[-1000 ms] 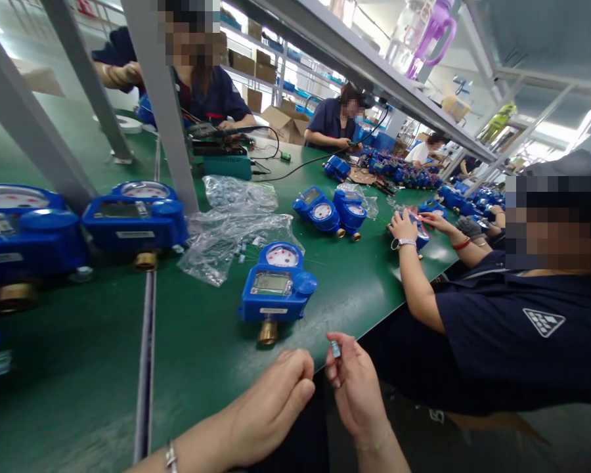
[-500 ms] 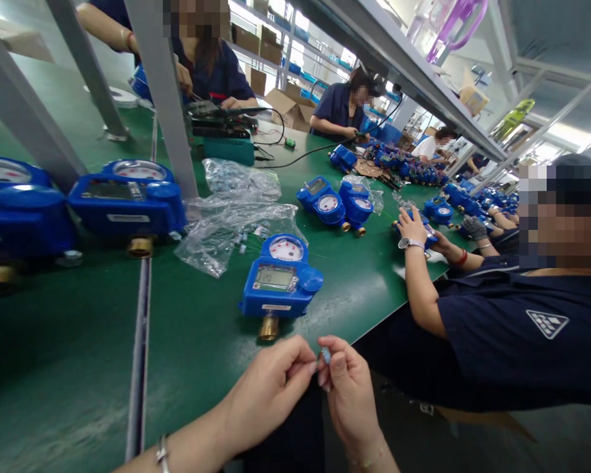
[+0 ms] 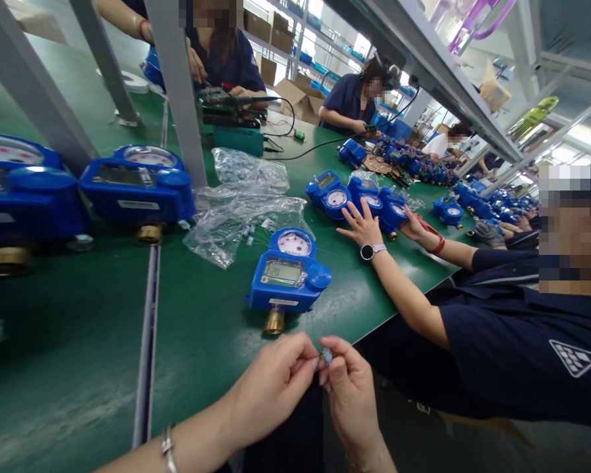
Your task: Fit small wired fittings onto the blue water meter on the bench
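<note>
My right hand (image 3: 350, 387) pinches a small light-blue wire seal (image 3: 327, 356) between thumb and fingers. Touching it from the other side is my left hand (image 3: 278, 374), its thumb and forefinger pressed together; what lies between those fingertips is too small to make out. Just beyond both hands a blue water meter (image 3: 288, 279) rests on the green table, with a round dial, a lit display and a brass fitting pointing towards me. Behind this meter lies a clear plastic bag (image 3: 226, 230) with several small blue seals and thin wires at its opening.
More blue meters stand at left (image 3: 138, 187) beside a grey post (image 3: 177, 92). At right a co-worker's hand (image 3: 367, 230) is spread beside a row of meters (image 3: 335, 197). A dark slot (image 3: 148, 341) crosses the green table (image 3: 197, 368). Other people sit across it.
The co-worker on the right has set a meter beside two others and stretched a hand leftwards over the table. The view has shifted slightly. My hands keep their pinch on the seal.
</note>
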A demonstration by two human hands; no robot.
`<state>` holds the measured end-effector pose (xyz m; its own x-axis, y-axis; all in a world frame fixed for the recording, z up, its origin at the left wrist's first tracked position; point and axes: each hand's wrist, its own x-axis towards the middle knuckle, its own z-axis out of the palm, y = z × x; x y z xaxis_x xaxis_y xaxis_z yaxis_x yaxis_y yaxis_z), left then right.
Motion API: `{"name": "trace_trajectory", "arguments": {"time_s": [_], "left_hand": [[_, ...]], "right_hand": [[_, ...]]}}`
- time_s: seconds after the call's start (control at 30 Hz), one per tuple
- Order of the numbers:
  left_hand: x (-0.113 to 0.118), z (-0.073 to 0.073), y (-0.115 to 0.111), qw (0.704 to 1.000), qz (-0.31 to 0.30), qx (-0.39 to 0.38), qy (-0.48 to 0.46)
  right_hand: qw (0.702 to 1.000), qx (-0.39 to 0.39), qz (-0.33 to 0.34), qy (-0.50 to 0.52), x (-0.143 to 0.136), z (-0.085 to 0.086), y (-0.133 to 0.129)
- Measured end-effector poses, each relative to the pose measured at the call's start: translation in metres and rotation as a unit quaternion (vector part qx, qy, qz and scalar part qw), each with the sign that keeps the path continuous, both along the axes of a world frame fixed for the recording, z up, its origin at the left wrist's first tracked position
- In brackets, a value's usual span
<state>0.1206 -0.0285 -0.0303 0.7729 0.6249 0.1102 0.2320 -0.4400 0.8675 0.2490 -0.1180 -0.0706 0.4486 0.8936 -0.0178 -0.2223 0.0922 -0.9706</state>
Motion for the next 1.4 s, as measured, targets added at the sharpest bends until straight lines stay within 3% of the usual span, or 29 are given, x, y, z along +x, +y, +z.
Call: {"name": "trace_trajectory", "arguments": {"time_s": [0.53,0.73,0.83,1.03,1.4], "left_hand": [[-0.001,-0.0013,-0.0019,1.0,-0.006,-0.003,0.003],[-0.0023,-0.0033,-0.0059,0.998,-0.012,-0.049,-0.034],[-0.0017,-0.005,-0.0071,0.998,0.007,-0.034,-0.047],[-0.0022,-0.009,-0.0066,0.998,0.008,-0.022,-0.054],[-0.0023,-0.0074,-0.0009,0.996,-0.011,-0.059,-0.061]], "right_hand": [[0.999,-0.005,0.005,-0.04,-0.004,0.0005,-0.0035],[0.999,0.001,-0.034,-0.012,-0.0077,0.0012,-0.0034],[0.999,0.002,-0.032,-0.002,-0.0094,0.0037,-0.004],[0.998,-0.016,-0.027,-0.056,-0.0085,0.0086,-0.0053],[1.0,-0.003,-0.004,0.001,-0.0087,0.0077,0.0002]]}}
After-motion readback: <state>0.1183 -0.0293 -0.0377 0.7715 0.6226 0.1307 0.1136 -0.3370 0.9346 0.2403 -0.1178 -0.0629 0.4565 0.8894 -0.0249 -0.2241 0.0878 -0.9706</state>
